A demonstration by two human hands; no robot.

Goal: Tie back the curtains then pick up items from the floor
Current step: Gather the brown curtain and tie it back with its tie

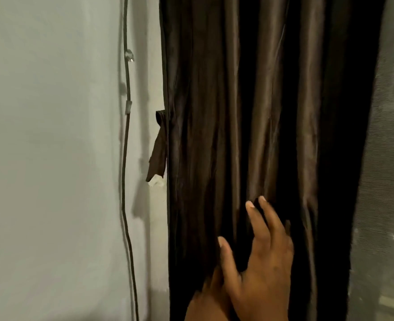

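cable (pixel 127 158) on wall (pixel 52 158), tieback (pixel 159 154) beside curtain (pixel 237 112)

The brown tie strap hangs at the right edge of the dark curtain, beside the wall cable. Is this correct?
Not quite. The head view shows the tie strap hanging at the left edge of the dark curtain, not the right. It is indeed on the side of the wall cable.

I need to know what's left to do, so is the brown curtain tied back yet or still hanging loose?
Hanging loose. The curtain falls in straight folds with no band around it; the tie-back strap dangles at its left edge, and a hand lies against the folds.
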